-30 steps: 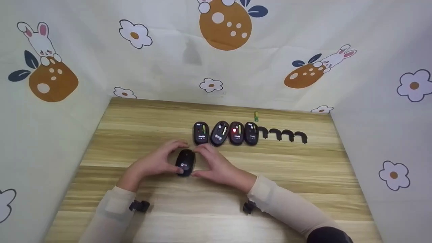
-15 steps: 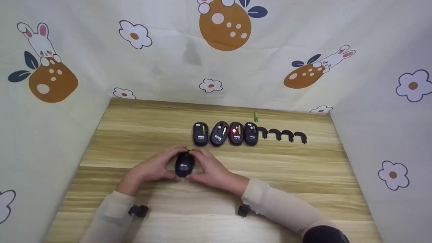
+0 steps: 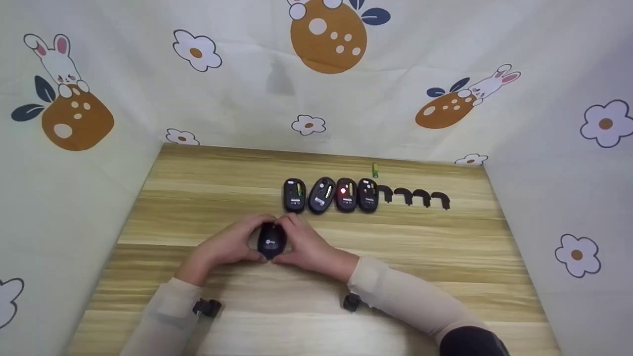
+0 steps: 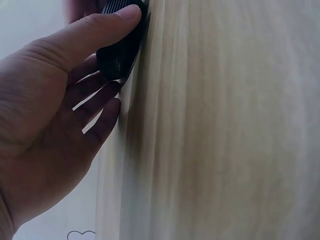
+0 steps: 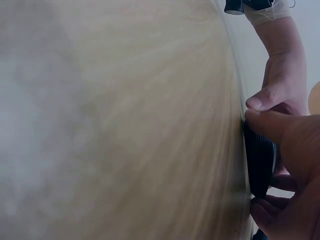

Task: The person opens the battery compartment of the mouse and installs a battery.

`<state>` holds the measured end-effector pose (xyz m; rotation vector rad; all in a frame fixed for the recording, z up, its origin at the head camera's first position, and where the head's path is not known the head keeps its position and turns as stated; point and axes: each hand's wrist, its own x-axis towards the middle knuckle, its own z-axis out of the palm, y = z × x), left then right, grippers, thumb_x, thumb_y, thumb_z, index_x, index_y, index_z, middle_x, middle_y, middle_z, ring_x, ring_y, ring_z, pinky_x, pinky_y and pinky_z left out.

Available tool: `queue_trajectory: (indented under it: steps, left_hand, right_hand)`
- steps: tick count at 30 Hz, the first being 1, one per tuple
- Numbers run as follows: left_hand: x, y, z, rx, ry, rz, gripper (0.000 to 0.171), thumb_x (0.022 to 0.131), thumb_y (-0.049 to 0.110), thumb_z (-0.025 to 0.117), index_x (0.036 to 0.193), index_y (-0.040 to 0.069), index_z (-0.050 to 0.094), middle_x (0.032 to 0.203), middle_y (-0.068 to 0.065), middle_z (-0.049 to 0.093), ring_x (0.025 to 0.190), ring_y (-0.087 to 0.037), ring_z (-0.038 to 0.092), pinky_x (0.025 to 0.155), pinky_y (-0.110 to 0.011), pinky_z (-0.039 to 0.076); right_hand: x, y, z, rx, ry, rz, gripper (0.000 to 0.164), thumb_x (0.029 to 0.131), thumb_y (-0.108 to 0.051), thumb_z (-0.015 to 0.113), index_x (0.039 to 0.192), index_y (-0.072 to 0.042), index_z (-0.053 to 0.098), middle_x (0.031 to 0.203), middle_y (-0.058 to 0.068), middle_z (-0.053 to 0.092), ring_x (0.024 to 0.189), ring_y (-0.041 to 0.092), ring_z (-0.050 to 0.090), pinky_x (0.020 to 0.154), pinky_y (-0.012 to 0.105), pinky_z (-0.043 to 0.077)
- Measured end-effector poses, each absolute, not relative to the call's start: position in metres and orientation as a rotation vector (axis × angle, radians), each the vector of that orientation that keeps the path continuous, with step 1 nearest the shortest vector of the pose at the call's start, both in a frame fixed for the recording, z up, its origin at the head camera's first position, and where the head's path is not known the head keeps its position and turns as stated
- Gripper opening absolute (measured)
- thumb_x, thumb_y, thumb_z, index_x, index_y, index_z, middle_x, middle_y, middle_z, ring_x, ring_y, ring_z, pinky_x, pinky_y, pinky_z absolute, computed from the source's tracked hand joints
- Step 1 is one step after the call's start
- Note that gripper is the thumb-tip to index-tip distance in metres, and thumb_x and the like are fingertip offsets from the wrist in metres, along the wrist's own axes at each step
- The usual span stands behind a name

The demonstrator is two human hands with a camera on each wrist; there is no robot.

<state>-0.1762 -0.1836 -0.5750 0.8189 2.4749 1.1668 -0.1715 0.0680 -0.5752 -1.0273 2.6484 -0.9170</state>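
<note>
A black computer mouse (image 3: 271, 240) sits right side up on the wooden table, its pale logo showing. My left hand (image 3: 230, 243) grips its left side, with the thumb at the near end and fingers at the far end. From the other side, my right hand (image 3: 311, 247) holds it in the same way. In the left wrist view the thumb presses the ribbed side of the mouse (image 4: 117, 57). The right wrist view has both thumbs close together at the near end of the mouse (image 5: 260, 160). Its underside is hidden.
Beyond the hands, several mice (image 3: 294, 196) lie upside down in a row, battery slots uncovered, one glowing red (image 3: 346, 195). Several black curved covers (image 3: 403, 196) extend the row rightward. A green-yellow battery (image 3: 375, 170) lies behind. Patterned cloth walls (image 3: 237, 99) border the table.
Both hands have closed in around the mouse; the right hand moved left onto it and the left thumb slid down to its near end. The row behind stays put.
</note>
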Motion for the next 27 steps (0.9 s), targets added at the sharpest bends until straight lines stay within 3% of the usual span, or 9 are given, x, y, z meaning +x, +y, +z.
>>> queue_trajectory:
  steps: [7,15,21,27]
  left_hand:
    - [-0.177,-0.179,-0.572,0.823,2.454,1.185,0.090,0.078,0.018,0.100,0.156,0.006,0.058,0.160,-0.013,0.058,0.152,-0.039,0.049,0.129,-0.059,0.035]
    - [-0.177,-0.169,-0.570,0.821,2.459,1.247,0.086,0.082,0.024,0.097,0.157,0.010,0.058,0.159,-0.008,0.059,0.147,-0.032,0.055,0.127,-0.055,0.040]
    - [-0.175,-0.157,-0.568,0.734,2.455,1.362,0.084,0.084,0.032,0.097,0.157,0.019,0.057,0.154,-0.001,0.060,0.136,-0.027,0.062,0.123,-0.056,0.043]
    - [-0.175,-0.143,-0.566,0.698,2.452,1.484,0.072,0.087,0.036,0.095,0.149,0.031,0.059,0.151,0.003,0.062,0.139,-0.026,0.060,0.125,-0.063,0.038]
  right_hand:
    - [-0.178,0.078,-0.575,-0.999,2.544,-1.058,0.081,0.081,-0.028,0.101,0.146,-0.006,0.058,0.141,0.008,0.057,0.133,0.023,0.055,0.120,0.035,0.046]
    - [-0.182,0.102,-0.574,-0.994,2.393,-1.266,0.080,0.086,-0.024,0.097,0.154,-0.012,0.056,0.150,0.002,0.055,0.142,0.018,0.054,0.126,0.037,0.042]
    - [-0.184,0.120,-0.567,-1.031,2.385,-1.340,0.073,0.092,-0.027,0.092,0.155,-0.013,0.056,0.159,0.004,0.051,0.149,0.022,0.050,0.129,0.041,0.037]
    - [-0.184,0.133,-0.562,-1.034,2.374,-1.456,0.069,0.094,-0.025,0.090,0.154,-0.015,0.059,0.162,0.000,0.053,0.151,0.022,0.051,0.130,0.043,0.037]
